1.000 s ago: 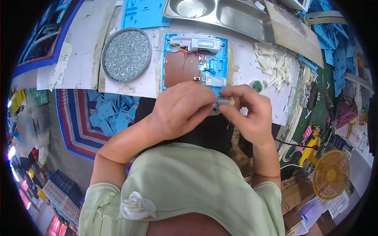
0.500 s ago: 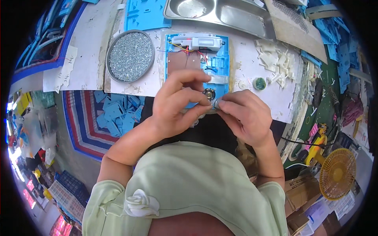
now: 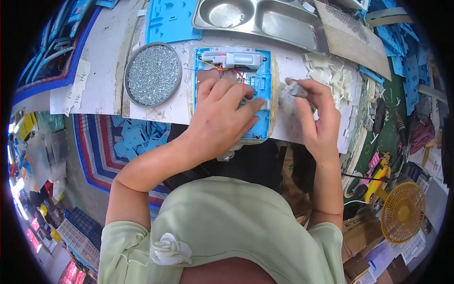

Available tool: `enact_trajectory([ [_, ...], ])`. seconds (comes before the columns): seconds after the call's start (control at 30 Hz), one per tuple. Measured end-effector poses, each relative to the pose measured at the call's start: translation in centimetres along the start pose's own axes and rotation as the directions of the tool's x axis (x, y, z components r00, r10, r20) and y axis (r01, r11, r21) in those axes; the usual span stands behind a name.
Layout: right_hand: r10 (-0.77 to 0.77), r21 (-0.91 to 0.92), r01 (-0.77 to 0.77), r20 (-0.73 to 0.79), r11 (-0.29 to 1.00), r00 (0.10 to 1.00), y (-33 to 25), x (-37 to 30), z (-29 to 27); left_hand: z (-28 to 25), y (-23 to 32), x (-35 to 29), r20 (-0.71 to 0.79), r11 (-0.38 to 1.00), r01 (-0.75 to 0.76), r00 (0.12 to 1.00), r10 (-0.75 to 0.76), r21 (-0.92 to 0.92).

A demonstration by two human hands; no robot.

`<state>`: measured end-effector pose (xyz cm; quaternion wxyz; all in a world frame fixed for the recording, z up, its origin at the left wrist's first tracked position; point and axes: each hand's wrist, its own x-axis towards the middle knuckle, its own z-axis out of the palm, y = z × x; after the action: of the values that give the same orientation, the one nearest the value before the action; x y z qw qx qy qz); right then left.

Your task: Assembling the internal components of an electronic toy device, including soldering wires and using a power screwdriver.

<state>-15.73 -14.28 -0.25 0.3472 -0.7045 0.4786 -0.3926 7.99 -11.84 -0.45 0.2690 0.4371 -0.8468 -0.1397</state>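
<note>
A blue plastic casing lies on the worktable in front of me, with a white part and red and yellow wires near its far end. My left hand lies over the casing's middle and near part, fingers bent down into it. Its fingertips are partly hidden, and so is whatever they grip. To the right of the casing, my right hand pinches a crumpled whitish-grey lump between thumb and fingers. What the lump is made of is not clear.
A round metal dish full of small screws stands on the left. Behind the casing lie a blue panel and a steel compartment tray. White plastic parts are heaped at right. A yellow fan stands lower right.
My right hand has moved from the casing's near edge up and right, and now holds the whitish lump. My left hand has turned palm-down over the casing, covering the round speaker-like part seen before.
</note>
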Motion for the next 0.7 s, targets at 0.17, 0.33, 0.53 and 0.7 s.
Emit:
enact_trajectory([
  [0.17,-0.203,-0.305,0.260,0.205,0.916,0.957,0.3,3.4,1.6,-1.3,-0.4,-2.2,0.013,0.997,-0.016,1.000,0.017,-0.077],
  [0.33,-0.203,-0.398,0.283,0.232,0.872,0.951,0.3,4.1,2.7,-2.2,-2.3,-4.4,-0.161,0.984,0.091,0.980,-0.116,-0.154],
  [0.53,-0.146,-0.482,0.277,0.291,0.831,0.946,-1.3,4.9,2.6,-1.9,-5.7,-1.9,-0.368,0.966,0.257,0.901,-0.231,0.022],
  [0.7,-0.315,-0.524,0.355,0.167,0.774,0.934,-2.2,5.1,2.0,-1.7,-6.5,-2.0,-0.327,0.963,0.268,0.913,-0.242,0.035],
])
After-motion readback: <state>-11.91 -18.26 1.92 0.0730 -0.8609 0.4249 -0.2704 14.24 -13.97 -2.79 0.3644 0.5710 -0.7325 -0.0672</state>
